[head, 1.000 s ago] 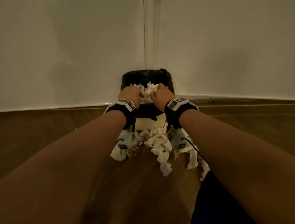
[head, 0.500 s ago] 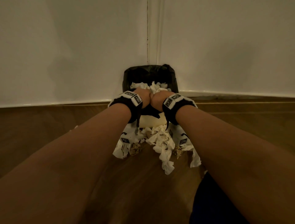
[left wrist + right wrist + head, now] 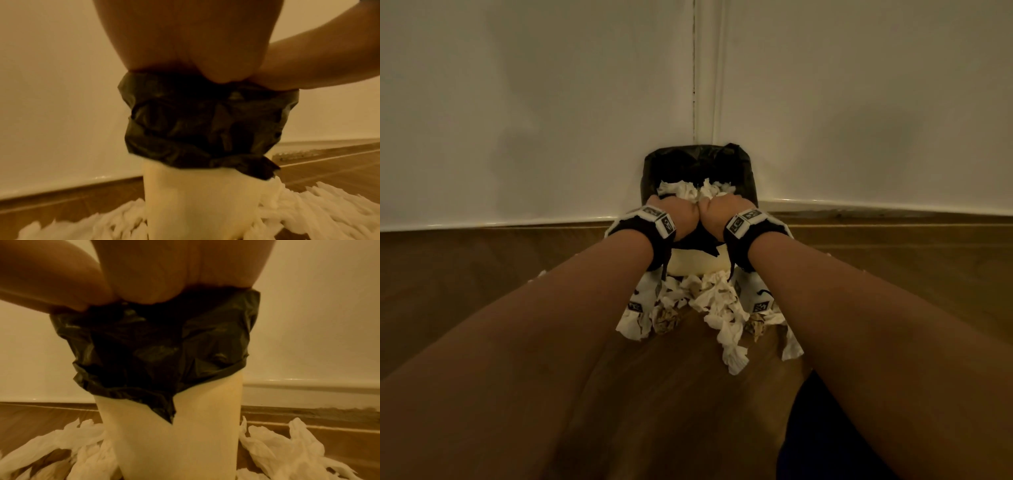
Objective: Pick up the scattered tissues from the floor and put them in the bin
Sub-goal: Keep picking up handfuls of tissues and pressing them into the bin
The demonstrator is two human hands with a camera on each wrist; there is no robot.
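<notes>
A cream bin (image 3: 693, 265) with a black liner (image 3: 698, 157) stands in the wall corner. White tissues (image 3: 688, 190) fill its mouth. My left hand (image 3: 681, 216) and right hand (image 3: 719, 214) sit side by side over the near rim, knuckles touching, fingers curled down into those tissues. Both wrist views show only a palm heel, left hand (image 3: 195, 48) and right hand (image 3: 185, 272), against the liner (image 3: 205, 121) (image 3: 154, 345); the fingers are hidden. More crumpled tissues (image 3: 722, 308) lie on the floor at the bin's foot (image 3: 318, 211) (image 3: 277, 451).
White walls (image 3: 551, 120) meet right behind the bin, with a skirting strip along the wooden floor (image 3: 654, 411). Floor tissues spread left, right and in front of the bin. A dark garment (image 3: 825, 438) shows at the lower right.
Both hands, holding a bunch of tissues above the bin a second ago, have come together and moved down onto the bin's mouth. The tissues now sit lower inside the liner.
</notes>
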